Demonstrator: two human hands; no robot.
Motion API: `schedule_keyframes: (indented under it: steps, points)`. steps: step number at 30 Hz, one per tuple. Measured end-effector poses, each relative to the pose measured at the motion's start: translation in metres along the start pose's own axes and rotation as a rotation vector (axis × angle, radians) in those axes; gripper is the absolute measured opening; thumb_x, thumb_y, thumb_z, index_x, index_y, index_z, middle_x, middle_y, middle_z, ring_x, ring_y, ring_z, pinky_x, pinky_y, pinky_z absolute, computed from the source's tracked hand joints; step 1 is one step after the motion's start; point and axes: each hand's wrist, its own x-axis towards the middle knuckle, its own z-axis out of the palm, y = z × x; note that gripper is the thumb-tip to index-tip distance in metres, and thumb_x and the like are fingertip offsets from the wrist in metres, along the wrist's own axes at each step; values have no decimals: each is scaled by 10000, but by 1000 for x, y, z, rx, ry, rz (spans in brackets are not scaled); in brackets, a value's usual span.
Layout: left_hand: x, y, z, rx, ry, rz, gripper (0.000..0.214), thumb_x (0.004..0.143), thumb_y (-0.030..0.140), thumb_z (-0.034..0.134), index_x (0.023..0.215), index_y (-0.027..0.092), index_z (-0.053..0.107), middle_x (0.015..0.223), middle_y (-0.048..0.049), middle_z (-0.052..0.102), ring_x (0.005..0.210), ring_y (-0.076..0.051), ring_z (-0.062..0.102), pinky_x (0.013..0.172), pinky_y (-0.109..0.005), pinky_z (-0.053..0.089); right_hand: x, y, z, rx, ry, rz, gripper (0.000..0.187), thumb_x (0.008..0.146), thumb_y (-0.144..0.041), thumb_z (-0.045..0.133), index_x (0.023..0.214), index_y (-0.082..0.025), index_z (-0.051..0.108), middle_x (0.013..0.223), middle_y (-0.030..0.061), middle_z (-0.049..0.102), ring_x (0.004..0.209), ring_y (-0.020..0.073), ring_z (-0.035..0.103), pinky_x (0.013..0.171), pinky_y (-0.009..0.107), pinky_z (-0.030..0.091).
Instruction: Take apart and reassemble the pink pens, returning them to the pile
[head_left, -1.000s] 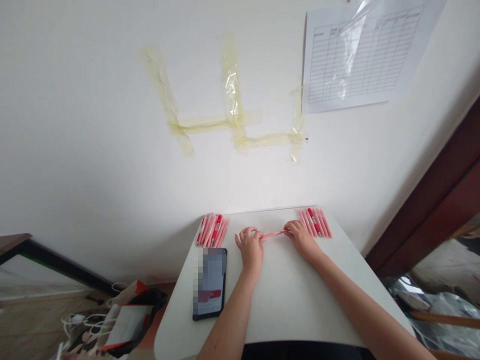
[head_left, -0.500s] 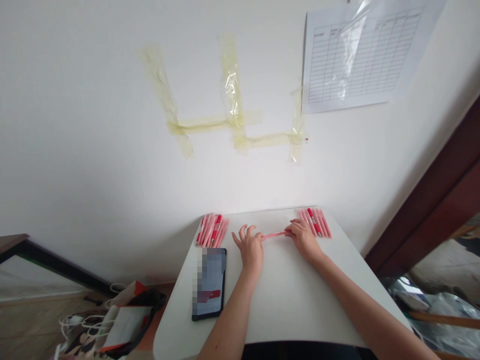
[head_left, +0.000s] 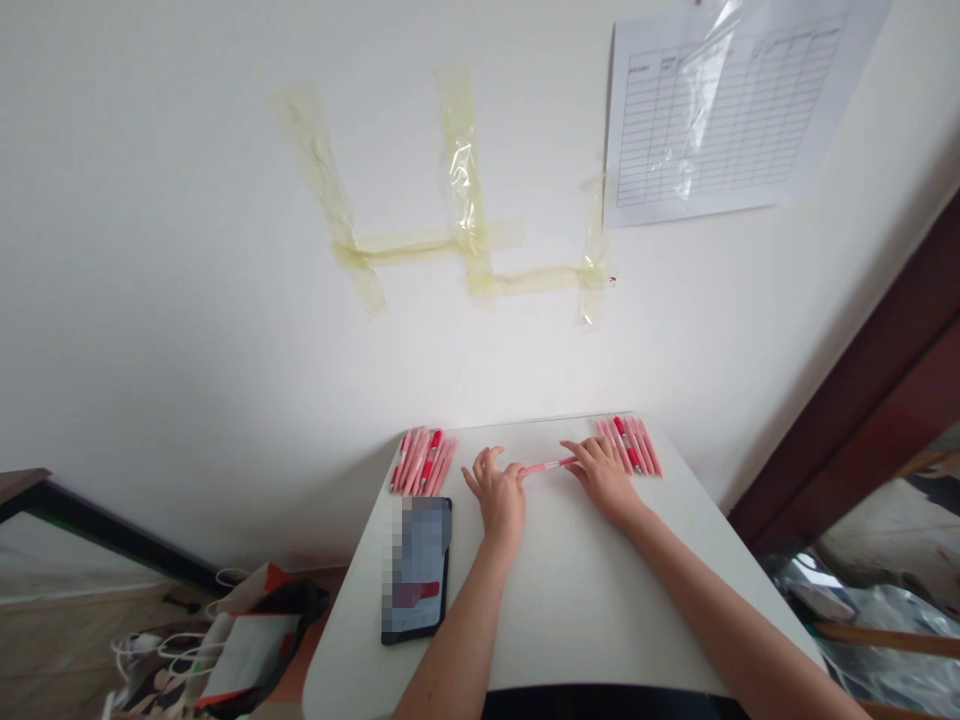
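A thin pink pen (head_left: 546, 466) lies level just above the white table (head_left: 570, 600), held between both hands. My left hand (head_left: 501, 495) pinches its left end, with the other fingers raised. My right hand (head_left: 602, 472) grips the right end with fingers curled. Behind the right hand lies a row of pink and red pens (head_left: 631, 445). A second bunch of pink and red pens (head_left: 421, 462) rests at the table's far left corner.
A dark tablet (head_left: 417, 570) lies on the table's left side. The white wall behind carries yellowed tape strips (head_left: 465, 240) and a printed chart (head_left: 720, 110). Bags and cables (head_left: 217, 650) sit on the floor at left; a dark wood frame (head_left: 862, 410) stands at right.
Both hands have shifted slightly left with the pen still between them. My left hand's fingers have spread and lifted a little.
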Motion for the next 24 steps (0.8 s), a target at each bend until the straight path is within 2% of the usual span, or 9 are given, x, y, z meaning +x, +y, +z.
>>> schedule_keyframes:
  steps: [3,5,10,14,16,20,24]
  points:
    - [0,1,-2,-2,-4,-8,202,906,239,582,912,285,778,1386,-75,539,1395,-312,382,1213,-709,150,1,0,1,-41,-22,-4,236,1028,-343,458,1048,-282,685,1092,98,628,1064,308,506,945,491,428]
    - [0,2,-2,-3,-13,-7,192,900,242,593,917,287,779,1379,-78,543,1386,-314,388,1210,-713,151,1,0,1,-43,-22,-2,225,1030,-331,457,1008,-269,673,1100,94,637,1078,306,506,960,497,412]
    - [-1,3,-1,1,-23,-3,209,908,229,570,921,281,773,1395,-77,544,1393,-320,385,1198,-727,159,1,0,2,-6,-8,16,160,1026,-278,456,1006,-240,610,1077,84,657,1085,278,541,980,479,406]
    - [-1,3,0,18,-20,-27,218,911,223,548,876,262,760,1396,-72,550,1394,-312,389,1201,-714,168,0,-1,-1,7,8,7,132,1018,-268,473,965,-229,587,1039,82,672,1127,273,557,1057,518,372]
    - [-1,3,0,18,-12,-28,211,908,224,554,892,263,761,1400,-75,542,1392,-310,389,1202,-708,173,0,-1,-3,11,14,7,116,1015,-293,495,1029,-232,593,1044,80,682,1130,274,569,1118,571,308]
    - [0,2,-2,12,-18,-50,218,915,237,552,926,265,768,1398,-84,534,1386,-316,385,1196,-709,181,0,-2,-6,-10,-6,-23,233,1028,-311,480,1226,-267,595,984,54,698,1062,266,604,1182,645,168]
    - [0,2,-3,9,-42,-75,216,910,232,552,937,257,765,1403,-91,528,1390,-320,374,1192,-714,171,0,-2,-5,-106,-17,-71,220,1027,-301,480,1114,-296,682,953,46,684,1028,269,604,1164,632,214]
